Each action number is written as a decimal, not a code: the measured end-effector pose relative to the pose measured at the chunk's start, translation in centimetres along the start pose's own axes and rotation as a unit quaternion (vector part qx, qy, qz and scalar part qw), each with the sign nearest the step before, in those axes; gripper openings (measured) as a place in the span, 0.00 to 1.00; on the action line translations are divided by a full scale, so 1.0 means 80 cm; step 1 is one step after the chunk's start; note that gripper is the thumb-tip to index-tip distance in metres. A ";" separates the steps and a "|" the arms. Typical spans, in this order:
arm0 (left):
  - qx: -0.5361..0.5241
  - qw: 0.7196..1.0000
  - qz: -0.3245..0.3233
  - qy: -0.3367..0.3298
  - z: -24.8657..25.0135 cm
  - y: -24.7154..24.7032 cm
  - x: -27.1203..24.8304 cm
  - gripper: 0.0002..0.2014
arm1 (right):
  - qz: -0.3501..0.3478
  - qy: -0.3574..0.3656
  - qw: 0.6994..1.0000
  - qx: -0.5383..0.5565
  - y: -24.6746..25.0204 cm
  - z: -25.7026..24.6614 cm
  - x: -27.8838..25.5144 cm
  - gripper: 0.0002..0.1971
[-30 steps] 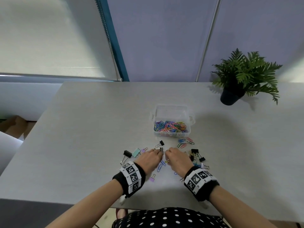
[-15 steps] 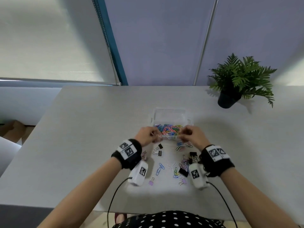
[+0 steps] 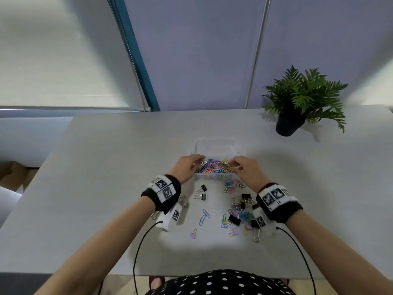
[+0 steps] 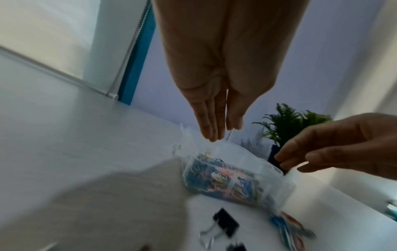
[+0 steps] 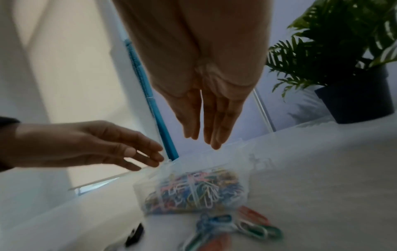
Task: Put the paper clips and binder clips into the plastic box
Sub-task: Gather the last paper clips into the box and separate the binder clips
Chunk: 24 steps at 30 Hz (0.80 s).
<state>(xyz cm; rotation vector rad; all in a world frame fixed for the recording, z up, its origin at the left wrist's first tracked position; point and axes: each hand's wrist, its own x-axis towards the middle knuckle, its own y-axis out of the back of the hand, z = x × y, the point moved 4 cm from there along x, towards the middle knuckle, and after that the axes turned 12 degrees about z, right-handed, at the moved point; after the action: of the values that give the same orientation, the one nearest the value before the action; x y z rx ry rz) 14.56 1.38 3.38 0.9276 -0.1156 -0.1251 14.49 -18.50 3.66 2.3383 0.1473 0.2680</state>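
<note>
Many paper clips [image 3: 214, 166] in plastic box [image 3: 214, 145], hands above

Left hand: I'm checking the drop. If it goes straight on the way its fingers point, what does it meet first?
Probably the paper clips in the plastic box; the left hand points down over it.

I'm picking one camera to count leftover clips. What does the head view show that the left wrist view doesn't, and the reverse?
Only the head view shows the whole scatter on the table: the pile of clips near the right wrist, a purple binder clip and blue paper clips.

Only the left wrist view shows the left hand from beneath, fingers straight above the plastic box.

Both show the box full of coloured clips, the right hand, a black binder clip and the potted plant.
</note>
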 end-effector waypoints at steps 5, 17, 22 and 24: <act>-0.007 0.994 -0.037 -0.098 -0.002 -0.004 -0.077 0.17 | -0.103 0.056 0.989 -0.092 0.014 0.020 -0.080 0.10; 0.162 0.937 -0.163 -0.263 0.092 -0.114 -0.109 0.22 | -0.197 -0.059 0.960 -0.190 -0.017 0.061 -0.140 0.29; 0.171 0.949 -0.124 -0.235 0.082 -0.103 -0.099 0.16 | -0.162 -0.059 0.974 -0.150 -0.029 0.039 -0.128 0.29; 0.123 0.969 -0.094 -0.194 0.069 -0.085 -0.097 0.14 | -0.159 -0.055 0.976 -0.135 -0.030 0.037 -0.125 0.28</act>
<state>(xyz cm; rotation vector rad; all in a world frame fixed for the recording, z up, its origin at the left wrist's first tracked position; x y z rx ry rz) 5.65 -5.78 0.83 1.1523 -0.4138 -0.4775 5.39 -20.67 -1.57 2.0162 0.4014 -0.0012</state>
